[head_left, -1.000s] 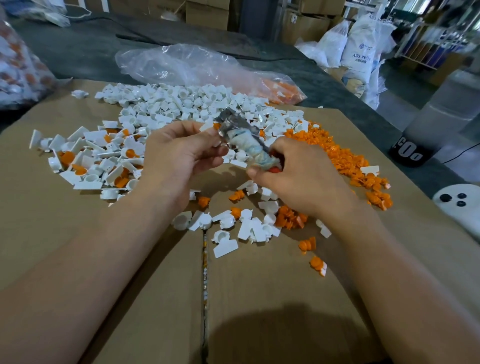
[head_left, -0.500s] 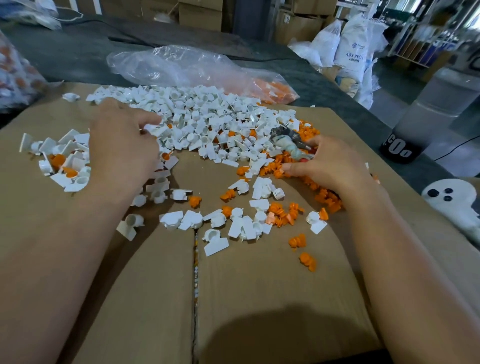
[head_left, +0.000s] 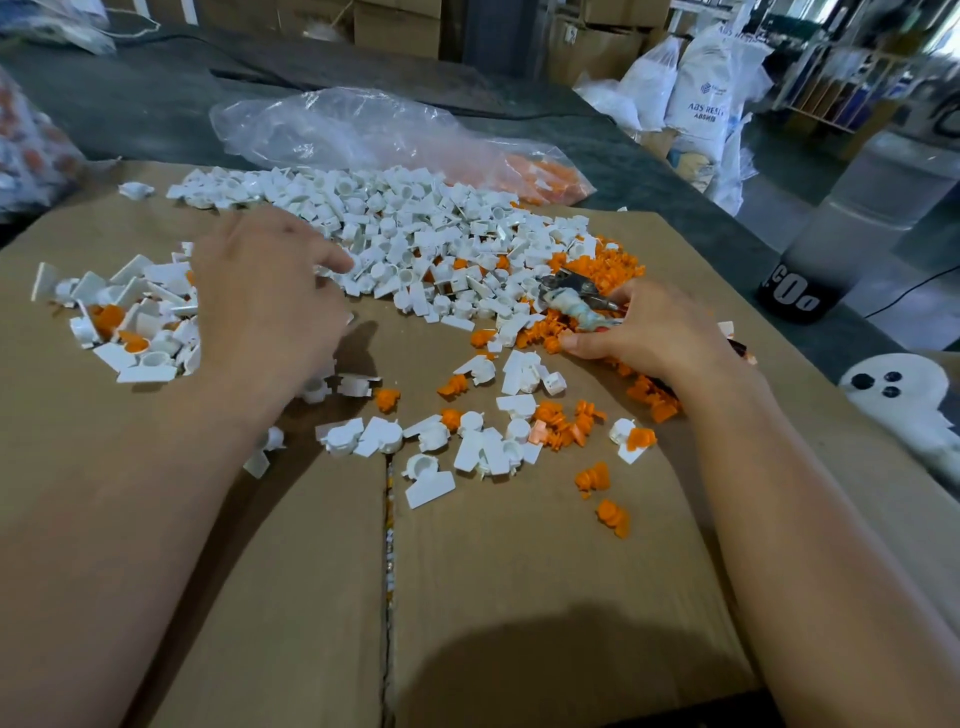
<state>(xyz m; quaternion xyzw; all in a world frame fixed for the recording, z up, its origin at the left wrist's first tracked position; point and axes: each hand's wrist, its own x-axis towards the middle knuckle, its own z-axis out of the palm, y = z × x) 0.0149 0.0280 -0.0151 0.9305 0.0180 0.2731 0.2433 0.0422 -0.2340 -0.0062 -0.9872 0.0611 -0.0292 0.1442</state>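
Now the left hand (head_left: 270, 296), loosely spread and seemingly empty, must pinch one piece from the far white caps (head_left: 415, 228), while the right hand (head_left: 649, 332) grips taped pliers (head_left: 576, 306) over the orange plugs (head_left: 613, 270) at right.

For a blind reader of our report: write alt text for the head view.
A person's right hand holds a small metal tool with a wrapped handle over orange plastic parts, while the left hand touches a heap of white plastic parts. Both heaps lie on cardboard, with a clear plastic bag behind.
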